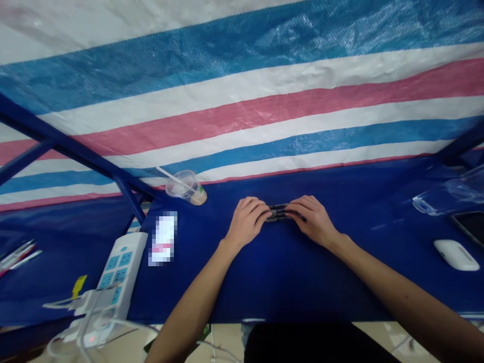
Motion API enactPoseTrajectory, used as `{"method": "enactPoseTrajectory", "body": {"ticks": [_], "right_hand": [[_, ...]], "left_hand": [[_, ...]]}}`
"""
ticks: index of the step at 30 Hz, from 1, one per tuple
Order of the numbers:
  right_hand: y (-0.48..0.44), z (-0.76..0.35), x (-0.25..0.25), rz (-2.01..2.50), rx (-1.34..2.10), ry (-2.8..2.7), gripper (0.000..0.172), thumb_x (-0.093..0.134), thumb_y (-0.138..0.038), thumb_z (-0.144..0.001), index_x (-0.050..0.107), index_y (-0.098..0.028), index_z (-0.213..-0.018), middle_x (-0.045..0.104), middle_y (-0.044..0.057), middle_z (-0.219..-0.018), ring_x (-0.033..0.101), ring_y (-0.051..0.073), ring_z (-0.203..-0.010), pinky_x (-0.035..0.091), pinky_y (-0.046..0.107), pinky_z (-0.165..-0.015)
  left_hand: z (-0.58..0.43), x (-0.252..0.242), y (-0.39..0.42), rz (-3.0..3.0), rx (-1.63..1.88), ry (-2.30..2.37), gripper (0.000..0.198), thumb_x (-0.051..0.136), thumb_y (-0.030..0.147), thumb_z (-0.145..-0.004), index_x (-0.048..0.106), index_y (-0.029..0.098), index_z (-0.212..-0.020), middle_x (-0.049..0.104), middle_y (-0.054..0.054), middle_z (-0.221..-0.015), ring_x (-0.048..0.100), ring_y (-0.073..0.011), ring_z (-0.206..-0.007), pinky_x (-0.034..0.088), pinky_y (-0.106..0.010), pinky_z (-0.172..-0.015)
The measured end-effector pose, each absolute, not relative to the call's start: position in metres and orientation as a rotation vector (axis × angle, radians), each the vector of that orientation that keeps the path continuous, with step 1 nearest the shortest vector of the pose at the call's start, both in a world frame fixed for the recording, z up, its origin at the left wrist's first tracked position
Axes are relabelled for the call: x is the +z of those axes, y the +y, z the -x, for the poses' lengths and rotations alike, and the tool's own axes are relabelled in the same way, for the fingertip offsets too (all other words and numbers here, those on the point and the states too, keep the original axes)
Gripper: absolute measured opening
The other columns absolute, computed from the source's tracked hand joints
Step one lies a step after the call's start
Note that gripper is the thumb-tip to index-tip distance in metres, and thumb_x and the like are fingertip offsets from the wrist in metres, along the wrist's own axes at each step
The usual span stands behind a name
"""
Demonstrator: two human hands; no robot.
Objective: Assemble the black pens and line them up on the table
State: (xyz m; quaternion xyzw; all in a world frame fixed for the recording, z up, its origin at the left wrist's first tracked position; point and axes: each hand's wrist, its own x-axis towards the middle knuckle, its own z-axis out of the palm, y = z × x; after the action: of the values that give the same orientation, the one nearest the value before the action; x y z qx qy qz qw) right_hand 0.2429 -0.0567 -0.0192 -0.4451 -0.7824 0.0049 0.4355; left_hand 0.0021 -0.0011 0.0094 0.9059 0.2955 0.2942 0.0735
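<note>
The left hand (246, 222) and right hand (312, 220) are closed on opposite ends of a stack of dark grey bars (279, 213), which lies between them on the blue-covered counter (340, 287). Beyond and left of the hands stand a lidded plastic cup (185, 185) with a straw, a pixelated, unreadable card (163, 238) and a white power strip (121, 267) with blue sockets. To the right lie a white oval device (456, 254) and a dark phone (468, 227), neither obstructing the hands.
</note>
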Motion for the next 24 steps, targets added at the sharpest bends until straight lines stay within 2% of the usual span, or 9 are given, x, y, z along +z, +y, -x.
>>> {"method": "enactPoseTrajectory", "body": {"ticks": [24], "right_hand": [[-0.0595,-0.2378,-0.0196,1.078,0.073,-2.032,0.008,0.064,-0.023,-0.099,0.070,-0.022,-0.104,0.076,0.006,-0.096,0.065,0.022,-0.084,0.045,0.039,-0.076]], "left_hand": [[-0.0081,0.0003,-0.0067,-2.696,0.896,0.734,0.013,0.062,0.029,-0.101,0.069,0.023,-0.111,0.074,-0.005,-0.108,0.063,-0.0209,-0.109,0.050,-0.040,-0.095]]}}
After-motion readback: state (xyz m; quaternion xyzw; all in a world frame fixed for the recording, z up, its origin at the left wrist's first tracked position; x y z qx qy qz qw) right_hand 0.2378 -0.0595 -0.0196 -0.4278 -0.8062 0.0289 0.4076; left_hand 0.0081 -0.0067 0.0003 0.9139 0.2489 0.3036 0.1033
